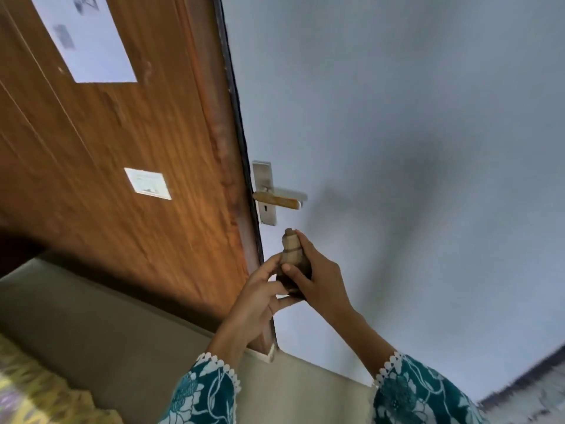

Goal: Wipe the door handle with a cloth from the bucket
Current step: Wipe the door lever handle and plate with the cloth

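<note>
The door handle (279, 198) is a wood-and-metal lever on a silver plate (264, 175), fixed at the edge of a pale grey door (397, 148). Just below it I hold a small bunched brownish cloth (292, 255) between both hands. My left hand (260, 296) pinches the cloth's lower left side. My right hand (315, 270) wraps it from the right, thumb across the front. The cloth's tip is a short way under the plate and does not touch it. No bucket is in view.
A brown wooden panel (122, 148) with a white paper sheet (91, 41) and a small white label (148, 183) stands left of the door edge. Grey floor (107, 332) lies below. Something yellow-green (36, 390) sits blurred at the bottom left.
</note>
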`<action>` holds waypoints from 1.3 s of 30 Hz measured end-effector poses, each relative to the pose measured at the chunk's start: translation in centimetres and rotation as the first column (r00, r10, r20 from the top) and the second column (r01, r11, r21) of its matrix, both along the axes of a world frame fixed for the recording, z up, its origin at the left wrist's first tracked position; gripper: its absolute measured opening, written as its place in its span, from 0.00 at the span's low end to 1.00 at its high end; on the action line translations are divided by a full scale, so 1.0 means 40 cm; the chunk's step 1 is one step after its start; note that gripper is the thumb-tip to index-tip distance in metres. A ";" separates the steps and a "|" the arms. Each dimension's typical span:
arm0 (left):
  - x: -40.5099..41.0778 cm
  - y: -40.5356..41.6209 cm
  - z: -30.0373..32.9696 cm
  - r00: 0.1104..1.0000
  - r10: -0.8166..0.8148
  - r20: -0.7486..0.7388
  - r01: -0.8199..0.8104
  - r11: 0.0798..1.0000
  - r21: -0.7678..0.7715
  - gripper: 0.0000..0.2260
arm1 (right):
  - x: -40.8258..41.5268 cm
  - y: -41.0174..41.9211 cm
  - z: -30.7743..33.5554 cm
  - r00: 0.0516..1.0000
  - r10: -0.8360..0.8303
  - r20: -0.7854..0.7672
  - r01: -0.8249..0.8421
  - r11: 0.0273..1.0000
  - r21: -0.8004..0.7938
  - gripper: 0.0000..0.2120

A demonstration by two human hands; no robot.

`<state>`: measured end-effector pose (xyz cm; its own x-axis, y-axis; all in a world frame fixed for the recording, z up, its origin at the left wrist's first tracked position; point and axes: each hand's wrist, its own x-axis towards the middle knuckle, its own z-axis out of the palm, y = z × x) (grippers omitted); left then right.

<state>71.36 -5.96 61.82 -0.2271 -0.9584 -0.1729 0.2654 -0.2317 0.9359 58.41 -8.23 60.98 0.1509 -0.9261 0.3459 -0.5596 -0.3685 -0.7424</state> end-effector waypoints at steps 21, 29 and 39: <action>0.278 -0.451 -0.065 0.545 0.770 0.331 -0.397 0.585 -0.708 0.23 | -0.034 -0.311 0.175 0.863 -0.298 -0.407 0.301 0.952 -0.059 0.14; 0.344 -0.689 -0.030 0.450 0.859 0.242 0.013 0.265 -0.964 0.25 | 0.112 -0.397 0.204 0.689 -0.366 -0.625 0.188 0.924 -0.334 0.20; 0.376 -0.800 -0.094 0.291 0.936 0.201 0.227 0.136 -0.964 0.25 | 0.335 -0.544 0.145 0.429 -0.327 -0.842 0.167 0.945 -0.282 0.12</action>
<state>86.40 -37.96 58.07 -0.1227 -0.3993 0.9086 -0.8454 0.5215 0.1150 71.79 -30.00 66.78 0.2175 -0.9311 0.2929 -0.9604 -0.1507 0.2342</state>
